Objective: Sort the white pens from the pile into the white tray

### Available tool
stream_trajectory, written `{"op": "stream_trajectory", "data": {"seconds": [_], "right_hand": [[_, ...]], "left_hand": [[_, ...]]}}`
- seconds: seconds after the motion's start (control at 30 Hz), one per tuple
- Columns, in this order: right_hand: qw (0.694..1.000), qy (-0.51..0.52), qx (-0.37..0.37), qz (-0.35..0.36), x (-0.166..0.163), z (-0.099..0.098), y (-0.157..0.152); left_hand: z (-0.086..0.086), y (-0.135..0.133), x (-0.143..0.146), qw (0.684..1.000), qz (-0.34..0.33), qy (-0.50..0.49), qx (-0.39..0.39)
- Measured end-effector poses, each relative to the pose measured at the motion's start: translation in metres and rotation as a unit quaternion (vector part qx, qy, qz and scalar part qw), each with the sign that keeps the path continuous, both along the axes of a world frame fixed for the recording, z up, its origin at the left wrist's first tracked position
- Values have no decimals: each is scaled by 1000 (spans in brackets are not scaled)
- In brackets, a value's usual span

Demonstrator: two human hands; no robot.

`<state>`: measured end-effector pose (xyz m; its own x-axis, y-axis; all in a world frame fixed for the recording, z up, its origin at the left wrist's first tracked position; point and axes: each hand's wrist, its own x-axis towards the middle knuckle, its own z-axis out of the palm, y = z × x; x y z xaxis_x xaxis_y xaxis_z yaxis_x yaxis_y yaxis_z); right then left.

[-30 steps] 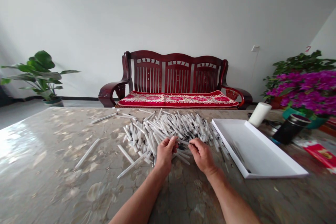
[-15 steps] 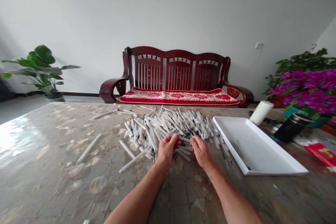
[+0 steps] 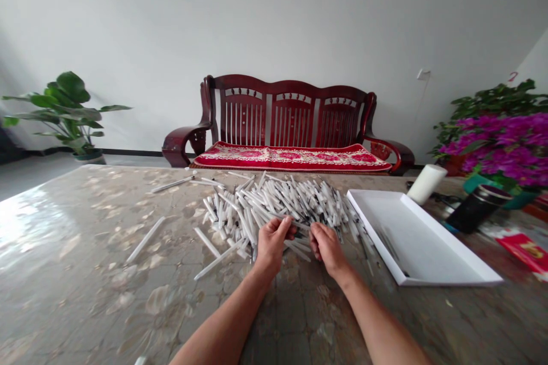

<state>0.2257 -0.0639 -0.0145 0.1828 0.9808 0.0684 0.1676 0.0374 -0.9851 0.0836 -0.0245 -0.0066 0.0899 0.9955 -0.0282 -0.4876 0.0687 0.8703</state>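
A big heap of white pens (image 3: 278, 202) lies on the marble table (image 3: 85, 274) in front of me. My left hand (image 3: 272, 245) is at the near edge of the heap, fingers curled and pinched round a white pen. My right hand (image 3: 327, 246) is close beside it, fingers bent and closed on the other end of what looks like the same pen. A few loose white pens (image 3: 145, 239) lie apart to the left of the heap.
A shallow white tray (image 3: 428, 251) lies right of the heap. Behind it stand a white cylinder (image 3: 425, 184), a black cup (image 3: 473, 209) and purple flowers (image 3: 505, 148). A red packet (image 3: 524, 251) lies at the far right. A wooden bench (image 3: 286, 125) faces the table.
Both hands stay at the heap's near edge with only small finger shifts. The view rose slightly between the oldest frame and now.
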Motion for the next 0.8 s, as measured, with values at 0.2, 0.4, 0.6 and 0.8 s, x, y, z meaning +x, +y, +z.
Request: {"op": "stream_trajectory", "data": {"seconds": [0.2,0.4,0.6,0.8], "right_hand": [[998,55,39,5,9,2,2],[999,-10,50,-2,9,2,0],[996,-22,72,-45,16,0,5],[937,-286,122,-162,55,-13,11]], "left_hand": [[7,2,-12,980,-195,-11,-33],[7,-4,-24,918,-388,-2,-79],[3,-5,-19,927,-368,19,-73],[1,7,-10,987,-136,-36,-79]]}}
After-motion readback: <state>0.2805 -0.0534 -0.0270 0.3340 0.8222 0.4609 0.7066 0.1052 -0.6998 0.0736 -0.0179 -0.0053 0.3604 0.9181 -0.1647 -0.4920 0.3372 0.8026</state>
